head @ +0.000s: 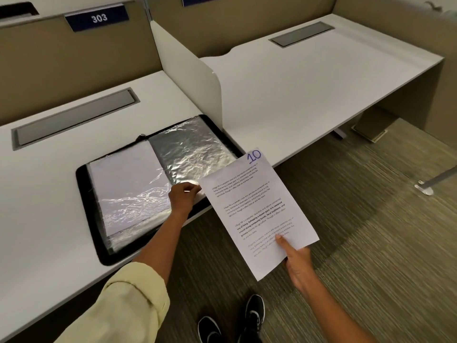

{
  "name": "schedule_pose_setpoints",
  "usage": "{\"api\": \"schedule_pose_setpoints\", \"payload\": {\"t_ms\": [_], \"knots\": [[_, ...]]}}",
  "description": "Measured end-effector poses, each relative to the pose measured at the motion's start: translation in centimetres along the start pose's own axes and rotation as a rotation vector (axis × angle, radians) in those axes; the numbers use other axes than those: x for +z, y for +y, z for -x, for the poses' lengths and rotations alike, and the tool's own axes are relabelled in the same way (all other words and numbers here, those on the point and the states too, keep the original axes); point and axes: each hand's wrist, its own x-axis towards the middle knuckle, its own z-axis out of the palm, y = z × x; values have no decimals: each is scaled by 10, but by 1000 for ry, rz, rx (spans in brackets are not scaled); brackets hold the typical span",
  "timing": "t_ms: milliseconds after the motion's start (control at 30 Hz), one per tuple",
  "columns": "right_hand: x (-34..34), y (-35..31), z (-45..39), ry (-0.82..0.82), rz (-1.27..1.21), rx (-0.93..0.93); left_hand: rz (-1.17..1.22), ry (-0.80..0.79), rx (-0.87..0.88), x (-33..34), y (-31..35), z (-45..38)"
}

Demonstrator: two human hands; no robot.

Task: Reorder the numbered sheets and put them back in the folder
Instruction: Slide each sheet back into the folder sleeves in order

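Black folder (158, 186) lying open on the white desk (49, 194), near its front edge and close to the white divider panel (195, 78) on the right. Left half filled with a white sheet (123, 181) under a clear plastic sleeve, glare across the lower part. Right half showing an empty crinkled plastic sleeve (193, 152), silvery with reflections. Left hand (184, 196) reaching in over the folder's lower right corner, fingers curled and pinching at the lower edge of that empty sleeve, though fingertips partly hidden behind the paper. Pale yellow shirt sleeve (128, 303) covering the upper left arm. Right hand (295, 261) gripping a printed sheet (257, 214) at its bottom corner, thumb pressed on top of the page, fingers beneath. Sheet held in the air off the desk's front edge, tilted, top left corner overlapping the folder's right corner; handwritten blue "10" at the top right, several blocks of small print below, one block in bold. Blue label (97, 18) reading 303 on the tan back wall above the desk, grey slot cover (74, 117) set into the desktop. Second white desk (321, 82) beyond the divider. Black shoes (253, 313) with white trim on the striped carpet (371, 243) below.
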Motion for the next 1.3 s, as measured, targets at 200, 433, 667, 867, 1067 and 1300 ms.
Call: {"api": "schedule_pose_setpoints", "payload": {"t_ms": [200, 433, 667, 867, 1067, 1300], "knots": [[0, 3, 5, 9, 20, -25, -34, -30, 42, -7, 3, 4], [2, 7, 15, 88, 122, -93, -120, 77, 90, 1, 7, 9], [15, 10, 27, 136, 121, -183, -156, 124, 143, 6, 7, 13], [22, 15, 39, 124, 170, -226, -191, 121, 226, 9, 2, 14], [21, 24, 50, 117, 207, -229, -198, 193, 336, 13, -2, 19], [33, 32, 56, 83, 190, -181, -263, 114, 372, 19, -3, 24]]}}
